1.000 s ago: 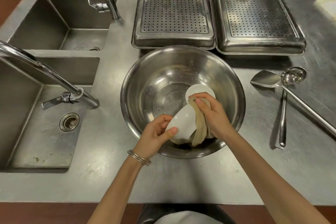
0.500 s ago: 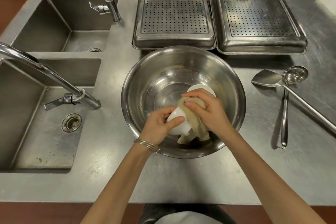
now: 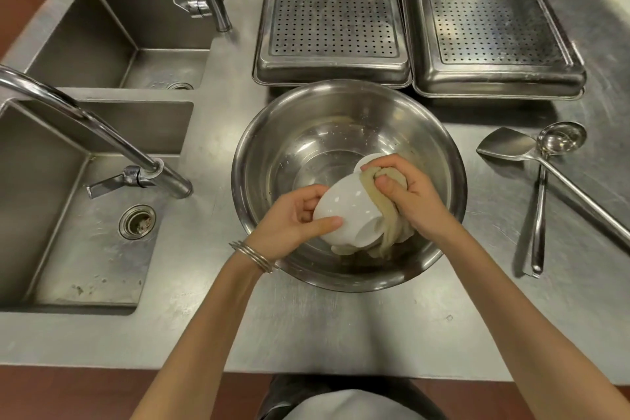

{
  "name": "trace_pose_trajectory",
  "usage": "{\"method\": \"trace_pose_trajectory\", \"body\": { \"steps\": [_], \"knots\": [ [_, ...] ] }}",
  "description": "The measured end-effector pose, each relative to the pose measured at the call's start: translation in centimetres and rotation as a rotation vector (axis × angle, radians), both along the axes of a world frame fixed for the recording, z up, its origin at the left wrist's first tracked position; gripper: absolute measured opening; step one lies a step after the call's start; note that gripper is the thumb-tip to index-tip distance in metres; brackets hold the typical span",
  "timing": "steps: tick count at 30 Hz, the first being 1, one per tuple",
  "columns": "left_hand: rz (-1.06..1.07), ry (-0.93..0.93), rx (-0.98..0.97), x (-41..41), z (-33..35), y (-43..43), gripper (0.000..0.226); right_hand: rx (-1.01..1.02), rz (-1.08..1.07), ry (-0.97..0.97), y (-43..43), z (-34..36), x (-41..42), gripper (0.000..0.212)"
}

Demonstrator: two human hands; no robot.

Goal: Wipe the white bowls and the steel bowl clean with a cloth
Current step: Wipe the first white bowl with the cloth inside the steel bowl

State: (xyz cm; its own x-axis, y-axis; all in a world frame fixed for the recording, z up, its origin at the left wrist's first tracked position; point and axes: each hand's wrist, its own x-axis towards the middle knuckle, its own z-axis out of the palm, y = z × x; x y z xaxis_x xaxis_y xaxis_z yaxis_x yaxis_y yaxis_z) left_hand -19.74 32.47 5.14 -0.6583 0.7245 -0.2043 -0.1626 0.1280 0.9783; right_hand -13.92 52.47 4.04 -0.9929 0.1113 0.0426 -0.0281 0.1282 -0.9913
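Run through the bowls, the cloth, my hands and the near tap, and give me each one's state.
White bowl: tipped on its side over the steel bowl.
Left hand: grips the white bowl.
Cloth: bunched against the white bowl, tail hanging.
Right hand: grips the cloth.
Steel bowl: upright on the counter.
Second white bowl: inside the steel bowl, mostly hidden.
Near faucet: no water running.

The steel bowl [image 3: 306,133] is polished metal, smooth and mirror-bright. The white bowl [image 3: 347,211] looks like glazed ceramic, glossy with sharp highlights. The cloth [image 3: 388,232] is soft, matt beige fabric. The counter [image 3: 341,324] is brushed, scuffed steel; the ladle [image 3: 560,140] is shiny smooth metal.
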Motion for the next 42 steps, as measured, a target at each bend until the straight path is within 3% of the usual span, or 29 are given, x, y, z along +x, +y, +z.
{"method": "trace_pose_trajectory", "body": {
  "steps": [4,13,15,18,20,24,26,32,38,42],
  "knots": [
    [0.039,0.006,0.009,0.2,-0.4,0.8,0.023,0.127,0.063,-0.022,-0.4,0.2,-0.1,0.02],
    [0.26,-0.08,0.118,2.7,-1.8,1.0,0.03,0.458,-0.333,0.145,-4.7,-1.0,2.7,0.014],
    [0.28,-0.053,0.127,3.4,-1.9,1.0,0.029,0.396,-0.36,0.143,-4.4,-0.7,2.5,0.01],
    [0.29,-0.022,0.155,3.9,-2.1,1.0,0.035,0.103,-0.468,0.007,-3.3,0.2,1.0,0.009],
    [0.312,-0.04,0.175,3.8,-2.1,1.2,0.03,0.079,-0.506,-0.015,-3.5,0.5,0.8,0.009],
    [0.35,-0.077,0.22,2.9,-2.2,1.4,0.026,0.338,-0.375,0.108,-5.3,0.0,2.0,0.015],
    [0.333,-0.066,0.221,2.8,-2.3,1.2,0.028,0.292,-0.341,0.11,-4.9,-0.2,1.7,0.018],
    [0.295,-0.061,0.198,3.0,-3.3,0.5,0.038,-0.151,-0.182,-0.079,-2.8,-0.7,0.5,0.018],
    [0.071,-0.021,0.06,1.6,-2.0,0.3,0.051,-0.043,-0.096,-0.041,-1.8,-1.0,0.4,0.017],
    [0.045,-0.08,-0.021,0.5,-1.0,0.6,0.035,0.064,0.004,-0.043,-1.8,-0.4,0.1,0.017]
  ]
}}
